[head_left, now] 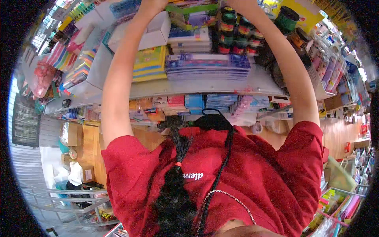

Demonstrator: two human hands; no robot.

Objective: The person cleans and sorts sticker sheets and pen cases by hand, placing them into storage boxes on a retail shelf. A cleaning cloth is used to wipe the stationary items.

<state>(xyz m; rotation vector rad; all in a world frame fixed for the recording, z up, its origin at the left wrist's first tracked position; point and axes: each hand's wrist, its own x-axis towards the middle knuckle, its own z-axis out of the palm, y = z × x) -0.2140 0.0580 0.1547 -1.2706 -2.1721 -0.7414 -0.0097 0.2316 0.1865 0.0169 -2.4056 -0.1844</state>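
Observation:
Both arms reach forward over a white shelf. My left hand (155, 4) is at the top edge, cut off by the frame, its fingers out of sight. My right hand (239, 4) is likewise cut off, near stacked dark jars (227, 29). Between the hands lies a green-edged package (191, 8); whether either hand touches it is not visible. Below them, on the shelf, are white packs (189, 37), purple-and-blue packs (207, 65) and a yellow stack (150, 63).
An open white box (156, 33) stands under my left forearm. Further left is a tray of colourful packets (83, 67). Rolled goods (327, 65) are at the right. A lower shelf holds more packs (193, 103). A figure in white (75, 173) is at the lower left.

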